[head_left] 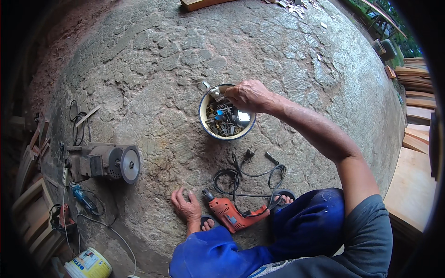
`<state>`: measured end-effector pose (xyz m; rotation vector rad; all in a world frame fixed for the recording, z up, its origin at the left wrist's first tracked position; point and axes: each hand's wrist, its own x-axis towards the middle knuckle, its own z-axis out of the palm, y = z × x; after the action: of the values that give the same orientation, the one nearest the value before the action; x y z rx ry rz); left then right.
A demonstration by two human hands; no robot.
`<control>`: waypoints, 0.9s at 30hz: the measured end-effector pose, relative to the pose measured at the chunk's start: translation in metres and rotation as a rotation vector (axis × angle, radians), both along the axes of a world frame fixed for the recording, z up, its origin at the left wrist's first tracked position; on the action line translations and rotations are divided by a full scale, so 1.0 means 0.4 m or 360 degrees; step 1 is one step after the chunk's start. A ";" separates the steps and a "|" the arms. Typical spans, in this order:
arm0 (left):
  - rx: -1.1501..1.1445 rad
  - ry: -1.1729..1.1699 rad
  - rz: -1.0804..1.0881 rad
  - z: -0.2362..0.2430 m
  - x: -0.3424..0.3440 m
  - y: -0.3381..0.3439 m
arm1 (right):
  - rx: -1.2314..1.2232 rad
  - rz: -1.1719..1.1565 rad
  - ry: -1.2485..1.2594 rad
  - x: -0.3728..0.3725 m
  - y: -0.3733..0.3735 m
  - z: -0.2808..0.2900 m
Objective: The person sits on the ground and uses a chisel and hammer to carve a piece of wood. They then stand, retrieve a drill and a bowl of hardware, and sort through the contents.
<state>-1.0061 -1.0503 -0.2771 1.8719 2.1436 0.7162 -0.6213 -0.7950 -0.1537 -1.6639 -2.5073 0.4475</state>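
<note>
An enamel pot (pixel 202 119) with a dark rim holds several metal bits, some small blue pieces and a bright rectangular object (pixel 243 116). My right hand (pixel 250 96) is closed at the pot's upper right rim; its fingertips and whatever they grip are hidden. My left hand (pixel 186 206) rests on the rough floor (pixel 162 83), fingers apart, holding nothing. Just right of it lies an orange corded drill (pixel 228 214), between my sandalled feet. Its black cable (pixel 225 178) is coiled below the pot.
A motor with a grinding wheel (pixel 130 164) stands at left, beside a blue power tool (pixel 82 198), a red tool (pixel 65 214), wires and a plastic bucket (pixel 95 262). Stacked boards (pixel 412 180) line the right edge, cut wood (pixel 32 204) the left. A plank (pixel 204 3) lies at the top.
</note>
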 end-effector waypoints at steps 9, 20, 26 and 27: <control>0.0011 0.0009 0.0000 0.000 0.002 0.002 | -0.0244 -0.0091 0.0327 -0.048 -0.060 -0.074; 0.0022 0.0025 -0.0021 -0.002 -0.001 0.001 | -0.0116 -0.0125 0.0463 -0.039 0.013 0.006; 0.0014 -0.0011 -0.0025 0.004 0.001 0.001 | -0.0375 -0.0085 -0.0223 -0.022 -0.045 -0.056; 0.0014 -0.0029 -0.0023 0.005 0.002 0.001 | -0.0302 -0.0075 -0.0309 -0.032 -0.065 -0.067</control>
<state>-1.0053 -1.0498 -0.2751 1.8761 2.1173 0.7383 -0.6342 -0.8208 -0.1804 -1.9177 -2.6258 0.5605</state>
